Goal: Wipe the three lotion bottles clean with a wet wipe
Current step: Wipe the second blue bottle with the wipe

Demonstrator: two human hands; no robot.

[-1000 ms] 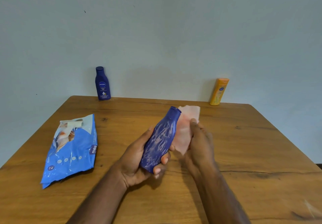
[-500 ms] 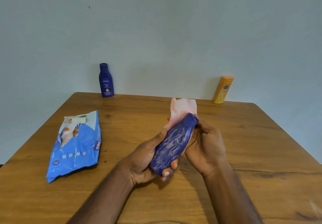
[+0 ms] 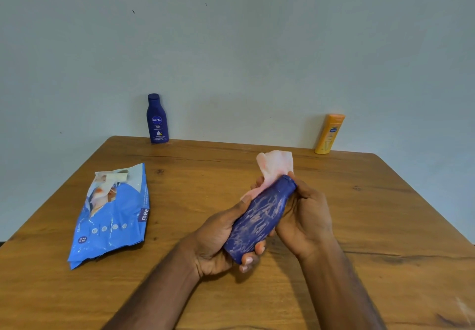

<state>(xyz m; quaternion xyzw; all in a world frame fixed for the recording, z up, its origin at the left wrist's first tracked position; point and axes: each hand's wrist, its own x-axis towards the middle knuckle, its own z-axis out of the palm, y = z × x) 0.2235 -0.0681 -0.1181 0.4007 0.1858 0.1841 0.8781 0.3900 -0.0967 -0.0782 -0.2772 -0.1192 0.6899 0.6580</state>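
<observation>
I hold a dark blue lotion bottle [image 3: 259, 221] smeared with pale streaks, tilted with its cap up and to the right. My left hand [image 3: 218, 239] grips its lower body. My right hand [image 3: 305, 216] wraps the neck and upper side and presses a pale pink wet wipe [image 3: 275, 168] behind the bottle; the wipe's end sticks up above the cap. A second dark blue bottle [image 3: 156, 119] stands upright at the table's far left edge. A yellow-orange bottle [image 3: 330, 134] stands at the far right edge.
A blue wet wipe pack [image 3: 113, 216] lies flat on the left of the wooden table [image 3: 385, 227], its flap peeled open. A plain wall rises right behind the table's far edge.
The bottle has tilted more to the right, and my right hand has gone from its right side around to the neck, carrying the wipe behind the bottle.
</observation>
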